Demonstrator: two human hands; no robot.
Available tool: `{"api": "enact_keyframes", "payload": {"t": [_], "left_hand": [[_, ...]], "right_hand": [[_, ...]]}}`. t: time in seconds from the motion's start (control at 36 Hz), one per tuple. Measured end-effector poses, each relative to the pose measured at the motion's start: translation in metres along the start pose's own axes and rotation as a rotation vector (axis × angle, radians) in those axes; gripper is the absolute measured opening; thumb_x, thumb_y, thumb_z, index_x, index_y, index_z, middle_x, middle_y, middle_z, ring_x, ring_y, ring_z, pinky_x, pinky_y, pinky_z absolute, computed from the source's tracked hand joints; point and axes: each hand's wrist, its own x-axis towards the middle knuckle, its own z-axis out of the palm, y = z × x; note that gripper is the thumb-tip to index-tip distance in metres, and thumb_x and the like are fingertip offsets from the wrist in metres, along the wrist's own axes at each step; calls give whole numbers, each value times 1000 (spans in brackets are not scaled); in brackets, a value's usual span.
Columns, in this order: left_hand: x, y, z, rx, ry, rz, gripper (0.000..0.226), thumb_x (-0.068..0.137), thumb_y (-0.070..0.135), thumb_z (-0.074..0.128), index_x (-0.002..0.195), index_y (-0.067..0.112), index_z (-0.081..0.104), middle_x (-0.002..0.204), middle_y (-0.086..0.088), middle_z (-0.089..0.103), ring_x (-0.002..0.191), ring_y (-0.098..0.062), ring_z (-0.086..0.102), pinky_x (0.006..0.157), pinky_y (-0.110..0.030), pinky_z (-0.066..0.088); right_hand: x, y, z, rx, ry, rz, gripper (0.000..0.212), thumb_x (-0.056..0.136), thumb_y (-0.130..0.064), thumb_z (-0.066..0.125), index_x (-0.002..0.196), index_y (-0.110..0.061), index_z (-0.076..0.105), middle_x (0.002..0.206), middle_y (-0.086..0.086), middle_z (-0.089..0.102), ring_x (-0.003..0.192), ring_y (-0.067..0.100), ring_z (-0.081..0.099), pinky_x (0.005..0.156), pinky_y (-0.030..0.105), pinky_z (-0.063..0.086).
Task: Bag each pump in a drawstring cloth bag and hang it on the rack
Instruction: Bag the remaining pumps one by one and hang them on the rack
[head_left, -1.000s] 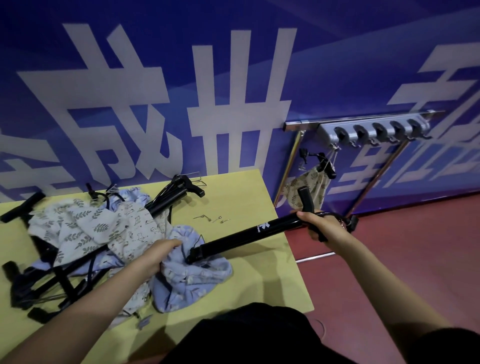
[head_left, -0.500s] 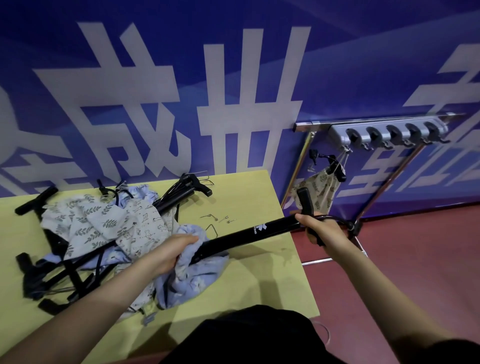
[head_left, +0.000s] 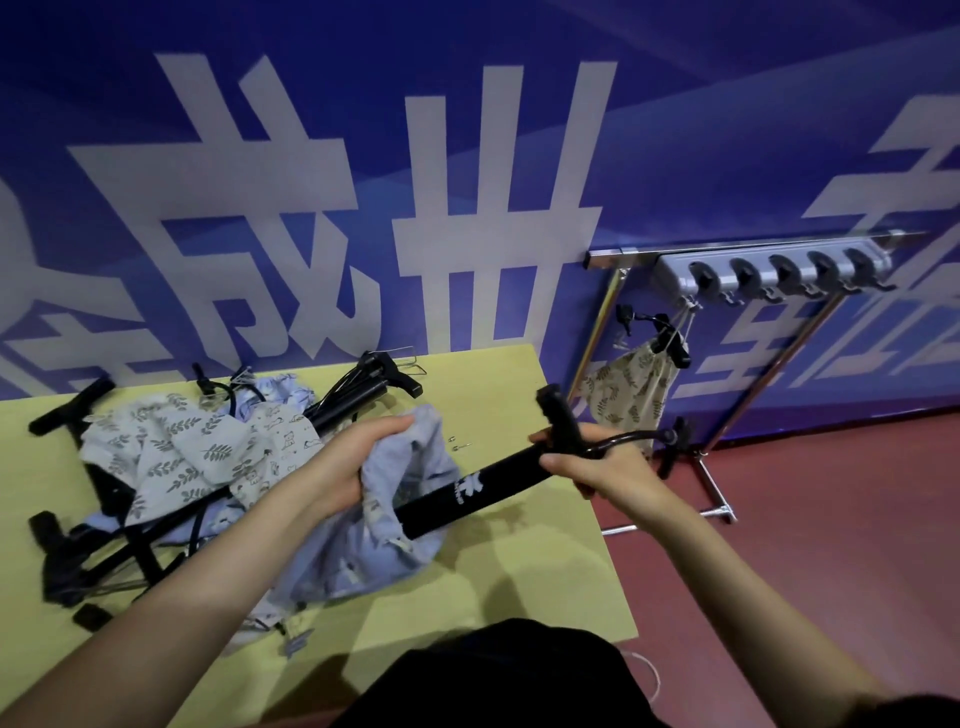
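Note:
A black pump lies slanted over the yellow table. Its lower end sits inside the mouth of a light blue drawstring bag. My left hand grips the bag's upper edge and holds the mouth up. My right hand grips the pump near its handle, with the hose looping past my fingers. A grey hook rack on a metal stand is at the right by the wall. One leaf-print bagged pump hangs from its leftmost hook.
A pile of patterned cloth bags and several more black pumps covers the table's left half. Small metal bits lie near the table's middle. The rack's stand legs rest on the red floor to the right.
My left hand lifted the blue bag's edge and the pump's lower end went into the bag's mouth. My right hand moved the pump nearer.

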Motion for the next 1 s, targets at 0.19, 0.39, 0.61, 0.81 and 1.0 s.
{"api": "enact_keyframes", "payload": {"t": [0.19,0.39,0.61,0.81,1.0], "left_hand": [[-23,17,36,-32,-118,98,30,93,12,48,116,-1,63,106,-16,70,99,-24,68,84,-27,53],[-34,32,28,-25,-9,233,17,95,9,48,91,10,66,84,-6,71,83,-16,67,78,-26,51],[-39,38,21,-109,172,286,35,94,37,52,103,7,67,105,-17,70,101,-26,66,93,-37,48],[-55,29,0,13,458,473,17,95,23,54,88,13,66,87,-9,68,86,-22,63,82,-37,48],[-65,18,-14,464,420,463,32,88,21,65,81,-10,62,77,-9,60,73,-17,57,72,-30,44]], "right_hand": [[17,-20,31,-238,-139,-60,31,73,-28,83,97,-11,73,68,-8,61,63,-1,49,58,18,39],[33,-65,41,-416,-414,-155,15,81,-32,77,83,-23,64,66,-13,52,63,1,44,60,23,35],[51,-97,63,-470,-443,-209,26,83,-31,75,95,-11,63,73,-3,58,53,0,49,48,12,36],[66,-95,73,-584,-305,-196,27,82,-43,72,81,-19,60,62,-2,54,38,2,47,42,19,38],[76,-80,80,-613,-221,-179,22,80,-44,74,75,-28,59,57,-10,51,44,-5,50,46,17,34]]}}
